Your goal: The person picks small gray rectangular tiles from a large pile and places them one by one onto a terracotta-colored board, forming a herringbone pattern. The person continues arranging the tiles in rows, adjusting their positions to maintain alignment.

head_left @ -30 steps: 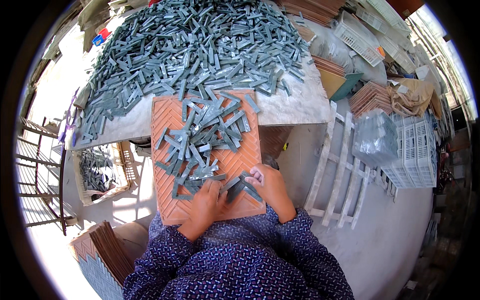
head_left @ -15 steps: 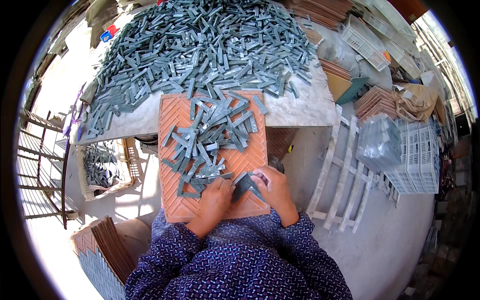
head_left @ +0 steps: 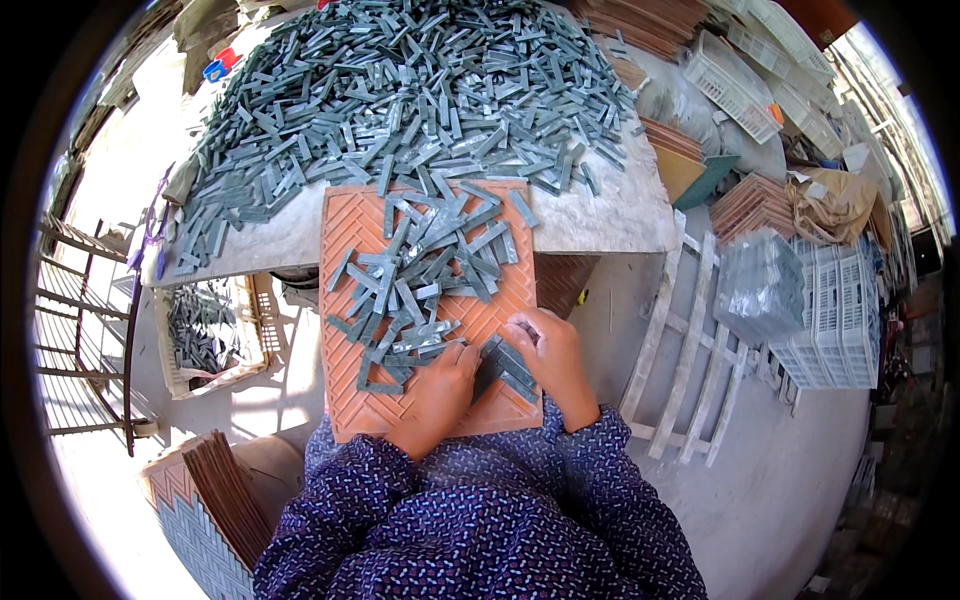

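Observation:
An orange tray (head_left: 365, 407) with a herringbone pattern of ridges rests against the table edge and my lap. Loose grey-green stone strips (head_left: 440, 240) lie heaped over its upper and middle part. Near its lower right corner, several strips (head_left: 515, 377) sit slantwise side by side in the pattern. My left hand (head_left: 447, 390) is bent over the tray just left of these strips, fingers together and fingertips partly hidden. Above their right side is my right hand (head_left: 553, 362), thumb and fingers pinched; what they hold, if anything, cannot be made out.
A large pile of strips (head_left: 400, 100) covers the table (head_left: 600, 220) ahead. A crate of strips (head_left: 255, 325) stands below left, with stacked trays (head_left: 225, 490) nearer me. To the right are a wooden pallet (head_left: 683, 350), white crates (head_left: 835, 320) and a plastic-wrapped bundle (head_left: 762, 285).
My left hand has moved slightly right, toward the strips laid in the lower right corner. The strip that showed at its fingertips is no longer seen there. My right hand stays nearly in place.

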{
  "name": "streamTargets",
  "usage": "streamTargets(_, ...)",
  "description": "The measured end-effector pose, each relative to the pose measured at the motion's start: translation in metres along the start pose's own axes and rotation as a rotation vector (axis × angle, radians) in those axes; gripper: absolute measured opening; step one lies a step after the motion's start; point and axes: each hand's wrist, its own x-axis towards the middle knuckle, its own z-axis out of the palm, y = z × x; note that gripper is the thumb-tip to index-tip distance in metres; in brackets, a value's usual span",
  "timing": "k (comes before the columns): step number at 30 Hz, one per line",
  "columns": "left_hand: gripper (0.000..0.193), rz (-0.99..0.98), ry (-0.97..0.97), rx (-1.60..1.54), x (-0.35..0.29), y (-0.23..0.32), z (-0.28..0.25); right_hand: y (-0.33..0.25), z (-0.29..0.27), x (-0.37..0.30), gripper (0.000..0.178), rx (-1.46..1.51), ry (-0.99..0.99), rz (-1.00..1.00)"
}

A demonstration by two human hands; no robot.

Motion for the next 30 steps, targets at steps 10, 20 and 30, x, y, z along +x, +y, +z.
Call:
streamTargets(10, 0.020, 0.056, 0.120, 0.113, -0.003, -0.006, -0.031, 0.006, 0.033, 0.038, 0.028, -0.285, 0.045, -0.151)
streamTargets(20, 0.026, 0.063, 0.137, 0.243, -0.012, -0.023, -0.043, 0.018, -0.017, -0.027, 0.023, -0.147, -0.064, 0.046)
streamTargets(30, 0.025, 0.015, 0.091, 0.141, -0.009, -0.021, -0.044, 0.014, -0.014, -0.043, 0.023, -0.090, -0.001, 0.113)
